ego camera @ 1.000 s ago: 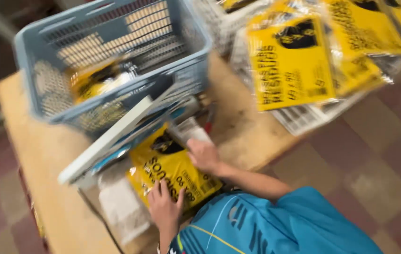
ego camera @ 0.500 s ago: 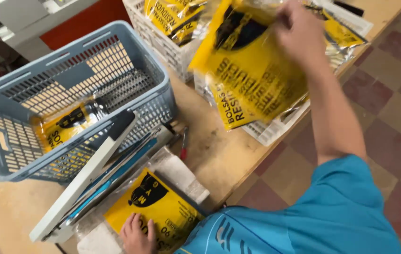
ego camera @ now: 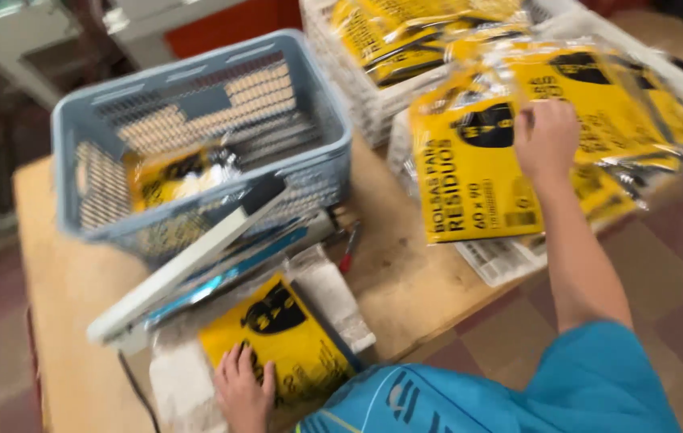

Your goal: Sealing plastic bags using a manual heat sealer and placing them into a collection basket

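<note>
Yellow bag packs [ego camera: 478, 172] are lying stacked under the right hand [ego camera: 548, 138], fingers gripping one. Left hand [ego camera: 243, 393] is pressing flat another yellow pack [ego camera: 285, 341] beside the sealer bar [ego camera: 189, 261]; grey basket [ego camera: 197, 136] is holding just one.

Grey-blue plastic basket [ego camera: 197, 144] sitting on the wooden table [ego camera: 60, 281], one yellow packet [ego camera: 177, 176] lying inside it. Long white bar-shaped sealer [ego camera: 189, 261] with a blue strip leaning against the basket's front wall, lifted at an angle. Small red-handled tool [ego camera: 349, 244] lying on the table just right of the sealer's end. White slatted crate [ego camera: 381, 96] standing behind, more yellow packets [ego camera: 405, 32] piling in it. Red-and-beige checkered floor [ego camera: 678, 265] showing at right. View blurring, finer detail not readable.
</note>
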